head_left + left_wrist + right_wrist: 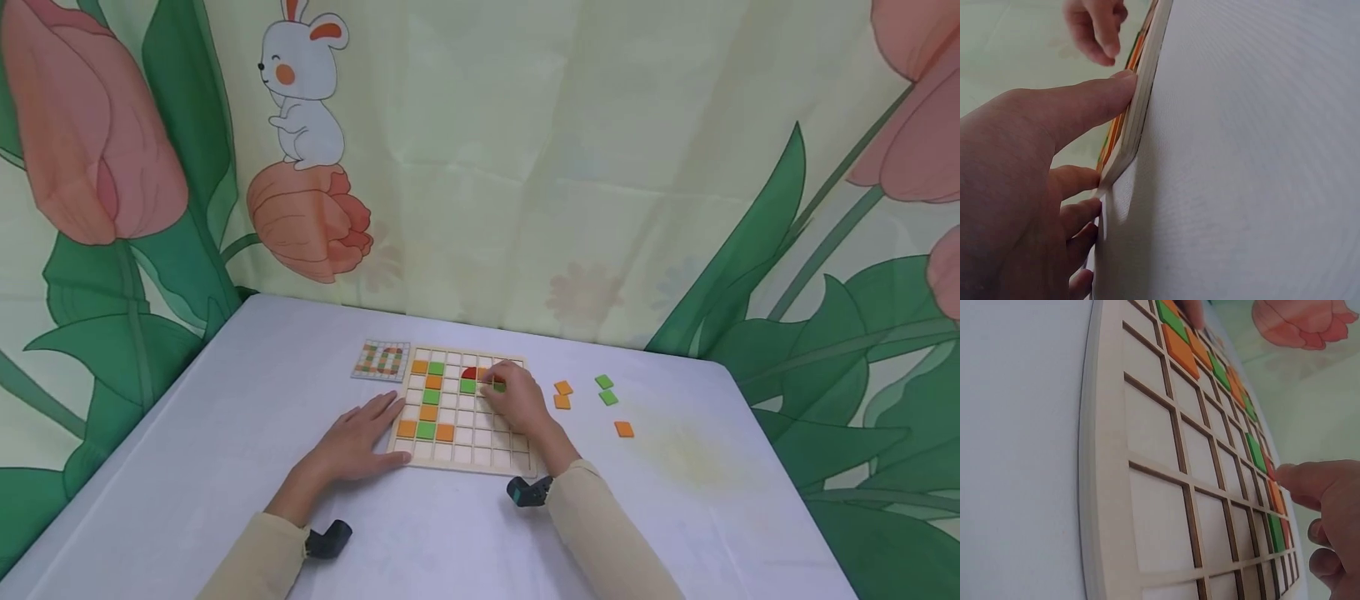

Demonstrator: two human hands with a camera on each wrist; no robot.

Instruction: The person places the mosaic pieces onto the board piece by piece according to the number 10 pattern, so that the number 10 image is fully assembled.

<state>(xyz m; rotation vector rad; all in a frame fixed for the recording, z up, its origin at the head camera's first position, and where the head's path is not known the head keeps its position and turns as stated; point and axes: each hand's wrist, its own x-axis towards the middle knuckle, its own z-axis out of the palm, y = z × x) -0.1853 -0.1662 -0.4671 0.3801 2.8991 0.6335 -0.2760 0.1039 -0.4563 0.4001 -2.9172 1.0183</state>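
Observation:
A wooden grid board (462,435) lies on the table, with orange and green square tiles set in its left columns. My left hand (356,442) rests along its left edge; in the left wrist view the thumb (1088,106) touches the board's side. Over the upper right cells is my right hand (521,406), fingers bent and fingertips low. Near them sit a red rounded tile (469,373), a green tile (468,386) and an orange tile (1277,497). From the right wrist, one fingertip meets the red tile's edge, and no piece shows between the fingers.
A small pattern card (381,360) lies at the board's upper left. Right of the board are loose orange tiles (624,429) and two green tiles (608,397). A printed curtain (525,208) hangs behind the white-covered table (675,533).

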